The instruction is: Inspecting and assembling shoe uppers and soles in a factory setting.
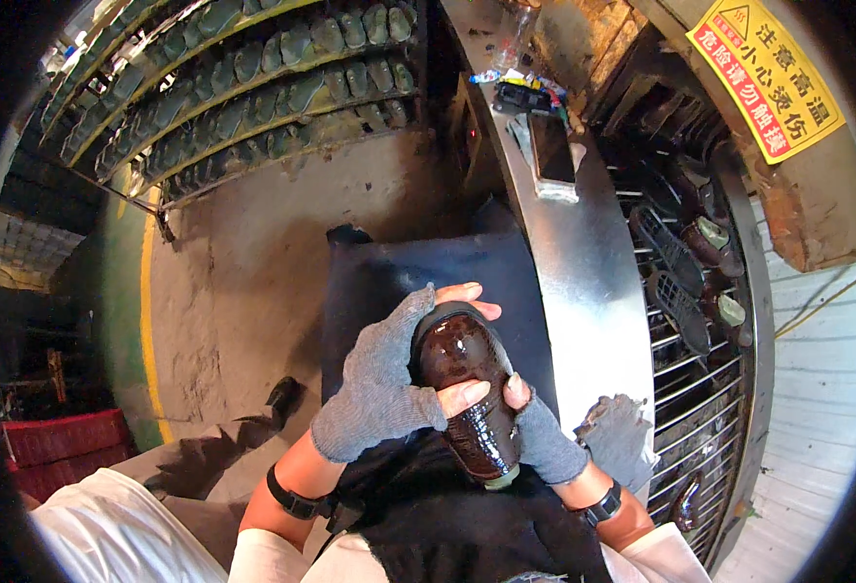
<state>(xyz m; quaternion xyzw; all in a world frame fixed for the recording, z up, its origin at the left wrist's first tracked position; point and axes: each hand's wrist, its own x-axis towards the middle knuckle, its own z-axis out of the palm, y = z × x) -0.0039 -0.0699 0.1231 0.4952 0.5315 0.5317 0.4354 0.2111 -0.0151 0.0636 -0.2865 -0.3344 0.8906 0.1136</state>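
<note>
A glossy dark brown shoe is held over my lap, toe away from me. A bit of pale green, seemingly the last inside it, shows at the heel end. Dark grey edging, which looks like a sole, curves around the toe. My left hand, in a grey fingerless glove, wraps the toe and left side, its thumb across the upper. My right hand, gloved alike, grips the right side near the heel with the thumb on top. The fingers beneath the shoe are hidden.
Right of me runs a metal ledge with a phone and a grey rag. Beyond it, a barred conveyor carries soles and shoe parts. A rack of shoe lasts stands far left. Another person's leg is at left.
</note>
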